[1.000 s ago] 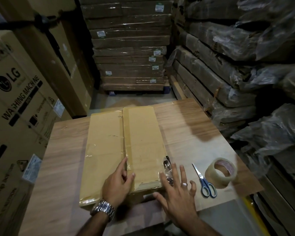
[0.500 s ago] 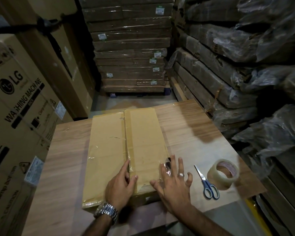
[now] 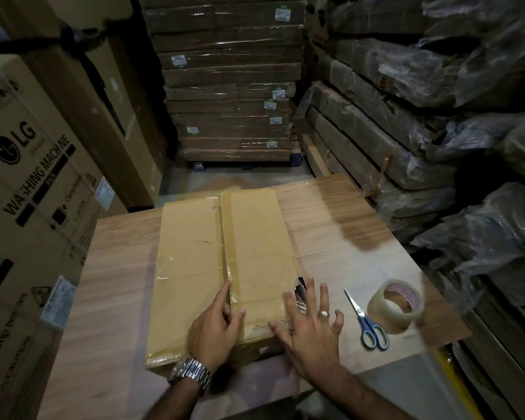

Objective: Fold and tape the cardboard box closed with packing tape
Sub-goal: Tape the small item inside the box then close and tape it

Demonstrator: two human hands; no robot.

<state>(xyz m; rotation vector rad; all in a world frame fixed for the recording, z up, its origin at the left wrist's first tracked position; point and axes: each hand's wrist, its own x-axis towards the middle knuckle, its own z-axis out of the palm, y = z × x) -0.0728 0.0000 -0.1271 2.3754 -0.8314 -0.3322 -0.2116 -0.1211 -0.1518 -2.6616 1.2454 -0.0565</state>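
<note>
A long flat cardboard box (image 3: 194, 262) lies on the wooden table (image 3: 115, 292), its two top flaps folded down and meeting along a centre seam. My left hand (image 3: 217, 324) rests flat on the near end of the seam, fingers straight. With spread fingers, my right hand (image 3: 311, 321) presses on the box's near right corner, where shiny clear tape (image 3: 299, 294) wraps over the edge. A roll of clear packing tape (image 3: 396, 306) stands to the right on the table. Blue-handled scissors (image 3: 365, 321) lie between the roll and my right hand.
A large printed washing machine carton (image 3: 28, 225) stands against the table's left side. Stacks of wrapped flat cartons (image 3: 228, 80) fill the back, and plastic-covered stacks (image 3: 437, 122) crowd the right. A strip of floor (image 3: 225, 180) shows beyond the table's far edge.
My right hand slid left and forward onto the box's near right corner. My left hand stays on the seam. The view shifted slightly.
</note>
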